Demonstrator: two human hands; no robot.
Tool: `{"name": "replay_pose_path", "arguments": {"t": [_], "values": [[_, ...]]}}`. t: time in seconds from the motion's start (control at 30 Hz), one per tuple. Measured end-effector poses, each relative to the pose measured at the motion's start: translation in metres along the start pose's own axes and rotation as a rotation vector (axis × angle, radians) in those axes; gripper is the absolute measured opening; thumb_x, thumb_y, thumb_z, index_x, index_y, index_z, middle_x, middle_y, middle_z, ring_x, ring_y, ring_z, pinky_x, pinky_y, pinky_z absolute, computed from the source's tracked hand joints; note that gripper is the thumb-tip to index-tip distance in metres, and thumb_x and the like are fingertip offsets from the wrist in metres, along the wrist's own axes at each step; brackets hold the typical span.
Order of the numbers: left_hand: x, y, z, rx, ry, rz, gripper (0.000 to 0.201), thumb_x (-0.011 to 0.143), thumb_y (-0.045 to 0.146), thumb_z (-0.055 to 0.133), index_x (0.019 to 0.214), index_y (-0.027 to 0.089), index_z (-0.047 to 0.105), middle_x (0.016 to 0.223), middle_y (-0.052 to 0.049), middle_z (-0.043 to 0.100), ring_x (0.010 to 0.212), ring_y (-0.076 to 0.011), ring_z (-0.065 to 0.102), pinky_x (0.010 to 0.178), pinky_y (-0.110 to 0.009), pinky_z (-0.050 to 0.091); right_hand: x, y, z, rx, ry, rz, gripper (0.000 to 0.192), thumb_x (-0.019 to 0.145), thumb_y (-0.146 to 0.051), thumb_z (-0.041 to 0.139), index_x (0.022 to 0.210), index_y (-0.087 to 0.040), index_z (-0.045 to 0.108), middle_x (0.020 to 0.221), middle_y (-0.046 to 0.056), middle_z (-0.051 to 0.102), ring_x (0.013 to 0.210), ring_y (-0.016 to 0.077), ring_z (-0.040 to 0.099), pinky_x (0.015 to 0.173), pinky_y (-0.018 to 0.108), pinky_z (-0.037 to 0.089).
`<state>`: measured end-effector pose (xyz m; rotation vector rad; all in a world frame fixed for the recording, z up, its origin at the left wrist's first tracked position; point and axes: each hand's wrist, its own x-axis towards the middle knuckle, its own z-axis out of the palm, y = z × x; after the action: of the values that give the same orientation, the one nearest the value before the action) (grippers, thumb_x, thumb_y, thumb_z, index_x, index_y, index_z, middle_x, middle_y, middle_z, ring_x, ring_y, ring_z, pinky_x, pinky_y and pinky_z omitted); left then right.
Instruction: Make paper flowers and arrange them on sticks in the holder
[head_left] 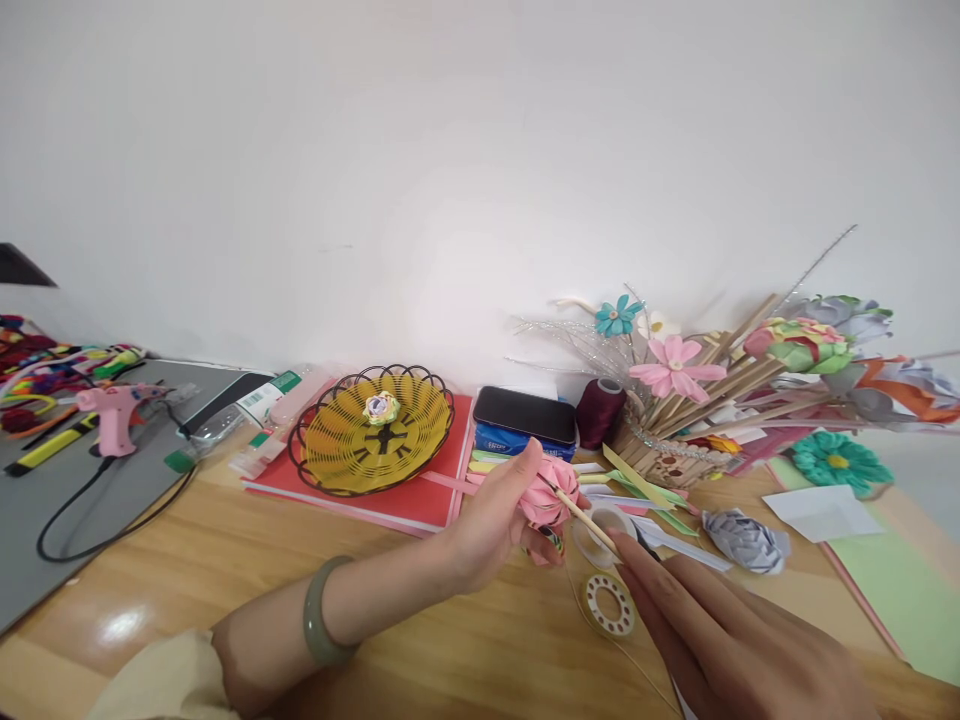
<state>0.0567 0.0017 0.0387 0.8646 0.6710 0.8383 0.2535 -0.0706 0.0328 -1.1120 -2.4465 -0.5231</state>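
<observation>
My left hand (499, 515) is closed round a pink folded-paper flower (551, 490), with the thumb on its upper side. A thin wooden stick (589, 522) runs from the flower's face to my right hand (720, 620), whose fingers pinch it from the lower right. The stick's tip touches the pink paper; whether it goes in, I cannot tell. Just below the flower lie a clear tape roll (604, 535) and a white spool with holes round its rim (609, 605), a thin thread trailing from it.
A yellow woven basket (330, 455) with a small paper flower stands on red paper (431, 508). At the left are a pink glue gun (116, 415) and its cord. Paper flowers fill a holder (637, 450) at the right; a grey paper flower (746, 540) lies nearby.
</observation>
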Motion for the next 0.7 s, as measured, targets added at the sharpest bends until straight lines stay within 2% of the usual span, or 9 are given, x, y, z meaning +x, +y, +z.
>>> {"name": "replay_pose_path", "arguments": {"t": [0.1,0.2,0.33,0.5,0.7], "values": [[0.0,0.0,0.0,0.063,0.059,0.048,0.057,0.068,0.069,0.049,0.08,0.013,0.053,0.075,-0.005,0.057,0.05,-0.0098,0.05,0.04,-0.022,0.043,0.001,-0.002,-0.003,-0.045,-0.037,0.006,0.053,0.087,-0.008,0.031,0.14,-0.014,0.028,0.094,0.011,0.069,0.075,0.0203,0.066,0.05,0.026,0.045],[0.0,-0.002,-0.001,0.126,0.109,0.082,0.056,0.066,0.069,0.05,0.083,0.015,0.049,0.074,-0.002,0.054,0.05,-0.0092,0.049,0.041,-0.024,0.045,0.007,-0.004,-0.005,-0.113,0.017,-0.021,0.049,0.087,-0.007,0.025,0.133,-0.014,0.038,0.09,0.01,0.07,0.067,0.0191,0.065,0.046,0.026,0.044],[-0.002,-0.004,-0.002,0.25,0.146,0.176,0.049,0.075,0.064,0.043,0.087,0.017,0.048,0.075,0.0,0.05,0.055,-0.0097,0.05,0.045,-0.022,0.046,0.015,-0.005,-0.009,-0.177,0.02,-0.083,0.045,0.083,-0.003,0.025,0.121,-0.009,0.048,0.081,0.01,0.071,0.058,0.0178,0.064,0.04,0.025,0.044],[-0.003,-0.006,-0.006,0.389,0.171,0.272,0.034,0.085,0.051,0.037,0.093,0.02,0.048,0.073,0.001,0.046,0.066,-0.0116,0.052,0.053,-0.02,0.045,0.016,-0.007,-0.014,-0.177,-0.055,-0.136,0.046,0.077,0.0,0.031,0.119,-0.004,0.047,0.092,0.013,0.07,0.065,0.0197,0.066,0.043,0.026,0.049],[-0.003,-0.007,-0.009,0.474,0.194,0.347,0.025,0.088,0.043,0.037,0.092,0.021,0.047,0.075,0.002,0.048,0.063,-0.0095,0.045,0.054,-0.019,0.041,0.027,-0.011,-0.014,-0.124,-0.017,-0.118,0.043,0.078,0.003,0.025,0.115,-0.001,0.047,0.072,0.011,0.069,0.055,0.0176,0.065,0.039,0.024,0.049]]}}
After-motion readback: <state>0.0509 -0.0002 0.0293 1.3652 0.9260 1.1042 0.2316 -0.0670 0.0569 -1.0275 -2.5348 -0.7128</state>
